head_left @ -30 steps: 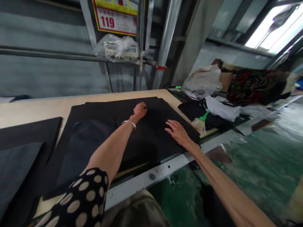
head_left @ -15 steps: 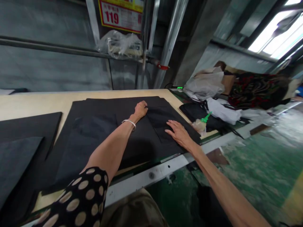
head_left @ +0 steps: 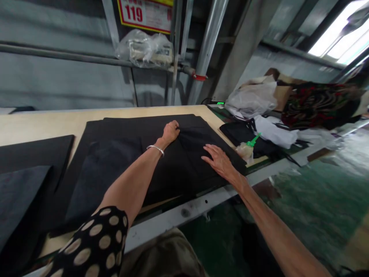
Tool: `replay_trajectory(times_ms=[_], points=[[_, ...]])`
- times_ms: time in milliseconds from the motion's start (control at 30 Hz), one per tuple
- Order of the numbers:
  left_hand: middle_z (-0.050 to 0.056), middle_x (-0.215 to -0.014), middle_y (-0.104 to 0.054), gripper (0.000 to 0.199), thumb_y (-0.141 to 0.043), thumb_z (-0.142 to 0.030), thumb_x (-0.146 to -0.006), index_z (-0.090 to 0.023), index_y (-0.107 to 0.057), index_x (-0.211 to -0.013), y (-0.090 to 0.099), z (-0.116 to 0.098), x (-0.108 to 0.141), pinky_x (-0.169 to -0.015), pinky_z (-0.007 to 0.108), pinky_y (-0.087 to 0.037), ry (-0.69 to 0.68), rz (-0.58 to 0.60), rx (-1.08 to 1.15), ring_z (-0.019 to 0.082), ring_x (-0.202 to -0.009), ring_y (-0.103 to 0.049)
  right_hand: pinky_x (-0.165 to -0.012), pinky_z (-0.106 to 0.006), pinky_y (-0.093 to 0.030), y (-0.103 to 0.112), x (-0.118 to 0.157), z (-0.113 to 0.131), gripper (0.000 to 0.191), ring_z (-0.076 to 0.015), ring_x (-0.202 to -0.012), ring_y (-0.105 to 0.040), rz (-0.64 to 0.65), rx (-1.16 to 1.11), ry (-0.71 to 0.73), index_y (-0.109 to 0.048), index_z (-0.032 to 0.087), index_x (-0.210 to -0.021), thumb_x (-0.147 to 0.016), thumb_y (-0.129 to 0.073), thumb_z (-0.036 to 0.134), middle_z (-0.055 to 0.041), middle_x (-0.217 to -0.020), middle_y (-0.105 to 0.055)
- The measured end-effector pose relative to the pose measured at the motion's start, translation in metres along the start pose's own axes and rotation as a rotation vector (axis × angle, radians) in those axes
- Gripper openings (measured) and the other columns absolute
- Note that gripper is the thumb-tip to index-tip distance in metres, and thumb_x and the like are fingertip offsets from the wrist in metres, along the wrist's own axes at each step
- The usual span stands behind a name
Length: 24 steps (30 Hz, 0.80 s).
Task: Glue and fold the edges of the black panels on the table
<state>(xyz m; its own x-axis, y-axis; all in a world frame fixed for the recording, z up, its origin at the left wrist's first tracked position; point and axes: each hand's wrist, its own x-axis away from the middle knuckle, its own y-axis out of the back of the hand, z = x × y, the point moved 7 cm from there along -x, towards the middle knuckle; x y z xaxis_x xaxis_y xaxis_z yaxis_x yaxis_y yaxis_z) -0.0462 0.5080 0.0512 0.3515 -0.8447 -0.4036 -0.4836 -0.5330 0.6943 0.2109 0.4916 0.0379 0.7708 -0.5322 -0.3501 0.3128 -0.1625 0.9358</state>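
A small black fabric piece lies on a larger stack of black fabric panels. At its upper left corner, my left hand is closed in a pinch on the edge. My right hand rests with fingers spread on the right part of the piece and holds nothing. Another dark fabric piece lies on the panels left of my left hand, partly covered by my forearm. Further left, a dark cut piece sits on another black stack.
A glue bottle with a green nozzle stands at the right beside black and white fabric. Behind it is a clear plastic bag. The table's pale metal front edge runs close to my knees.
The view has shifted slightly. Both hands stay in nearly the same places on the fabric, the left still pinching and the right still flat.
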Motion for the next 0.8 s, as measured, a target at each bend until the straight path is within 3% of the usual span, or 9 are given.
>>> replay_trajectory(times_ms=[233, 300, 367, 500, 567, 667, 800], points=[[0.015, -0.12, -0.056, 0.032, -0.06, -0.012, -0.083, -0.012, -0.054, -0.114, 0.013, -0.009, 0.018, -0.096, 0.039, -0.047, 0.038, -0.058, -0.133, 0.027, -0.109, -0.057, -0.114, -0.046, -0.036, -0.002, -0.001, -0.001, 0.053, -0.0277, -0.134, -0.046, 0.015, -0.021, -0.054, -0.057, 0.013, -0.136, -0.098, -0.044, 0.048, -0.0133, -0.142, -0.053], [0.015, -0.123, -0.055, 0.027, -0.056, -0.013, -0.087, -0.013, -0.055, -0.113, 0.02, -0.022, 0.023, -0.097, 0.041, -0.046, 0.036, -0.079, -0.206, 0.028, -0.113, -0.055, -0.114, -0.047, -0.037, -0.002, -0.001, -0.001, 0.052, -0.0282, -0.134, -0.046, 0.03, -0.03, -0.066, -0.058, 0.015, -0.136, -0.098, -0.044, 0.048, -0.0132, -0.143, -0.052], [0.014, -0.121, -0.058, 0.02, -0.051, -0.017, -0.092, -0.014, -0.057, -0.11, 0.019, -0.047, 0.029, -0.101, 0.044, -0.044, -0.051, -0.06, -0.239, 0.029, -0.115, -0.054, -0.113, -0.048, -0.037, -0.001, -0.001, 0.0, 0.051, -0.029, -0.133, -0.045, 0.041, -0.039, -0.069, -0.058, 0.016, -0.135, -0.098, -0.044, 0.048, -0.0136, -0.143, -0.051], [0.011, -0.119, -0.064, 0.026, -0.04, -0.026, -0.099, -0.015, -0.061, -0.111, -0.019, -0.112, 0.054, -0.107, 0.04, -0.042, -0.434, 0.195, -0.141, 0.024, -0.116, -0.056, -0.107, -0.051, -0.04, 0.0, -0.001, -0.001, 0.054, -0.033, -0.131, -0.046, 0.062, -0.053, -0.096, -0.057, 0.016, -0.135, -0.097, -0.046, 0.052, -0.0149, -0.147, -0.046], [0.01, -0.124, -0.064, 0.029, -0.038, -0.023, -0.1, -0.016, -0.06, -0.116, -0.04, -0.128, 0.068, -0.107, 0.034, -0.043, -0.523, 0.288, -0.107, 0.02, -0.119, -0.057, -0.106, -0.052, -0.041, 0.0, -0.001, -0.001, 0.055, -0.0343, -0.13, -0.047, 0.073, -0.052, -0.115, -0.056, 0.015, -0.135, -0.096, -0.046, 0.052, -0.0163, -0.146, -0.045], [0.014, -0.132, -0.06, 0.034, -0.035, -0.017, -0.097, -0.012, -0.058, -0.123, -0.059, -0.125, 0.078, -0.112, 0.035, -0.04, -0.497, 0.294, -0.144, 0.021, -0.126, -0.053, -0.108, -0.05, -0.04, -0.001, -0.002, -0.001, 0.055, -0.0328, -0.131, -0.046, 0.069, -0.065, -0.124, -0.053, 0.011, -0.136, -0.097, -0.046, 0.05, -0.0175, -0.143, -0.049], [0.016, -0.14, -0.055, 0.039, -0.035, -0.014, -0.096, -0.01, -0.055, -0.129, -0.066, -0.116, 0.085, -0.116, 0.04, -0.034, -0.512, 0.275, -0.248, 0.023, -0.134, -0.047, -0.109, -0.049, -0.04, 0.001, -0.005, -0.007, 0.06, -0.0316, -0.13, -0.049, 0.028, -0.114, -0.129, -0.048, 0.009, -0.139, -0.093, -0.051, 0.047, -0.0193, -0.139, -0.053]])
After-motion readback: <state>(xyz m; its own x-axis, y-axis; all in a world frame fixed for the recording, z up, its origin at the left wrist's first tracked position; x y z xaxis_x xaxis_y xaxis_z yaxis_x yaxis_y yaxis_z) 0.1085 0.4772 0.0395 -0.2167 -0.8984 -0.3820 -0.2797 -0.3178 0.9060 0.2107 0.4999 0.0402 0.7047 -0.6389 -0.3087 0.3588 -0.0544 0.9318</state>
